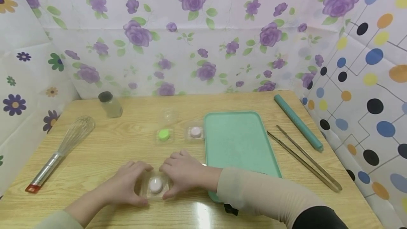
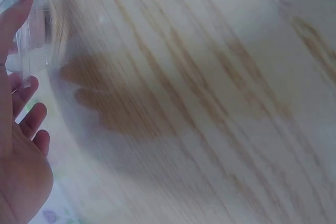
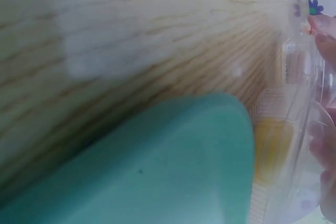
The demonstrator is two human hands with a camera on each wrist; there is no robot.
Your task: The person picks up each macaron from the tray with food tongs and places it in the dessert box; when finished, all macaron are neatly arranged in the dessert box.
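A small clear plastic box (image 1: 164, 194) with a round pale pink piece (image 1: 155, 185) inside sits on the table near its front edge. My left hand (image 1: 125, 185) grips its left side between thumb and fingers, and part of the box (image 2: 37, 30) shows at the edge of the left wrist view. On the opposite side my right hand (image 1: 184, 172) holds it the same way. Beside the right fingers (image 3: 328, 45), the right wrist view has another clear box with a yellow piece (image 3: 273, 150), mostly covered by my hand and arm in the head view.
Farther back lie clear boxes with a green piece (image 1: 164, 135) and a pinkish piece (image 1: 195, 132), plus a faint clear one (image 1: 169, 116). A green tray (image 1: 238, 144) lies under my right forearm. Around stand a whisk (image 1: 74, 135), jar (image 1: 111, 106), tongs (image 1: 305, 160) and teal rod (image 1: 297, 121).
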